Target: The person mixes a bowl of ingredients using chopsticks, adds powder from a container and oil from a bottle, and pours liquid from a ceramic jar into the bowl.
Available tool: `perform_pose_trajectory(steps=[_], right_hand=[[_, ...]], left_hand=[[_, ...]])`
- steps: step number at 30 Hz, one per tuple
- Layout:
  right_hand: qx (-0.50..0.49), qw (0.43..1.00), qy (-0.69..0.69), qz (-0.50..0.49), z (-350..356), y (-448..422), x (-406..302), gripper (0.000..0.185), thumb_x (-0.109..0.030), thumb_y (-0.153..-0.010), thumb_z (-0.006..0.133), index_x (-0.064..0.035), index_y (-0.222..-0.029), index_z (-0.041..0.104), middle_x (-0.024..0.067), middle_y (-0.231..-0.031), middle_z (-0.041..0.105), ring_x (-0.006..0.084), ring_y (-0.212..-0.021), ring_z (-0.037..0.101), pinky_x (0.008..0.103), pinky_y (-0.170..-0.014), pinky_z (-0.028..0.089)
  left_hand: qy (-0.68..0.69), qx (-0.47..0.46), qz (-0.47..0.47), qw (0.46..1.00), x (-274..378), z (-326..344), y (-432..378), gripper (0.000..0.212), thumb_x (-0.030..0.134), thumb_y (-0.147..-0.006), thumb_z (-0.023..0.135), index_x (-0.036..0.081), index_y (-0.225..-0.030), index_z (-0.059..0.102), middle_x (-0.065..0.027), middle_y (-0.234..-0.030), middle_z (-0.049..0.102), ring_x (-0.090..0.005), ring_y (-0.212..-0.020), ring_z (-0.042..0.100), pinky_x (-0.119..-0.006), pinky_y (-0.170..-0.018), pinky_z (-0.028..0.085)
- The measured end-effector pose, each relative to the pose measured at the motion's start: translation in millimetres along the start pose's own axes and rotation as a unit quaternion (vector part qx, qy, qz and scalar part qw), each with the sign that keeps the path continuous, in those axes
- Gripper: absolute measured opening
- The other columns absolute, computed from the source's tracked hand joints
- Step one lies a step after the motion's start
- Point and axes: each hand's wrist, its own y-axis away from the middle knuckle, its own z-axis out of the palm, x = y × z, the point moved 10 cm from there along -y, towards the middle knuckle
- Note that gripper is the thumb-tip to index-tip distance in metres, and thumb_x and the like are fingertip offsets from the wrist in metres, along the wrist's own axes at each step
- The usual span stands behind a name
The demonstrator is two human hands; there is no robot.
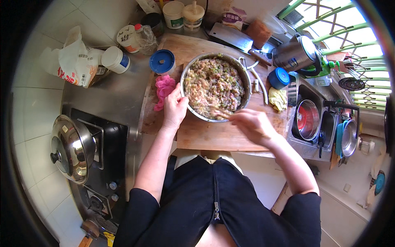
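A round stainless steel pot stands on the wooden cutting board, holding a chunky mixture of minced meat and chopped greens. The thumb and fingers of my left hand grip its left rim. Over the near right rim, my right hand is closed on thin wooden sticks, likely chopsticks, whose far ends are sunk in the mixture. Both the sticks and the right hand are motion-blurred. Just left of the pot lies a crumpled pink cloth.
Behind the pot lies a cleaver. A blue-lidded jar stands left, a blue container and yellow cloth right. Farther right is a sink with a metal bowl; on the left stove sits a lidded pan.
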Motion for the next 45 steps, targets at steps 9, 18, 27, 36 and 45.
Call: perform_pose_trajectory(steps=[9,18,27,36,45], right_hand=[[0.056,0.998,-0.037,0.018,-1,-16,13,0.006,-0.005,-0.082,0.065,-0.0026,-0.088,0.066,0.0142,-0.084,0.067,0.0273,-0.077,0.067,0.0343,-0.068,0.054],[0.093,0.994,-0.034,0.057,-1,-25,25,0.011,-0.004,-0.083,0.065,-0.0032,-0.093,0.069,0.0123,-0.086,0.070,0.0213,-0.078,0.069,0.0311,-0.067,0.055],[0.141,0.988,-0.015,0.059,-15,-25,48,0.009,-0.007,-0.088,0.061,-0.0011,-0.092,0.067,0.0127,-0.084,0.070,0.0161,-0.077,0.069,0.0277,-0.066,0.055],[0.200,0.973,-0.067,0.090,-24,-25,52,0.011,-0.005,-0.083,0.062,-0.0020,-0.093,0.066,0.0122,-0.079,0.067,0.0229,-0.071,0.067,0.0322,-0.065,0.052],[0.207,0.968,-0.045,0.136,-37,-32,54,0.010,-0.007,-0.089,0.058,-0.0004,-0.090,0.066,0.0125,-0.077,0.068,0.0211,-0.070,0.067,0.0306,-0.064,0.054]], left_hand=[[-0.053,-0.012,-0.020,0.998,-13,0,-5,0.051,-0.002,-0.078,0.050,-0.015,-0.128,0.044,-0.0072,-0.083,0.068,-0.0050,-0.067,0.056,-0.021,-0.060,0.047],[-0.034,-0.026,-0.010,0.999,0,6,-4,0.051,-0.002,-0.080,0.050,-0.014,-0.128,0.044,-0.0085,-0.090,0.069,-0.0054,-0.073,0.058,-0.021,-0.064,0.048],[-0.060,-0.020,-0.030,0.998,-4,10,-8,0.051,-0.002,-0.079,0.051,-0.015,-0.128,0.044,0.0004,-0.072,0.060,-0.0022,-0.059,0.048,-0.019,-0.052,0.041],[-0.045,-0.025,-0.010,0.999,5,13,-11,0.051,-0.002,-0.080,0.051,-0.014,-0.128,0.044,-0.0068,-0.089,0.068,-0.0049,-0.069,0.058,-0.021,-0.061,0.048],[-0.078,-0.028,-0.004,0.997,0,12,-12,0.052,-0.002,-0.079,0.052,-0.010,-0.130,0.046,-0.0047,-0.084,0.069,-0.0034,-0.064,0.056,-0.020,-0.058,0.046]])
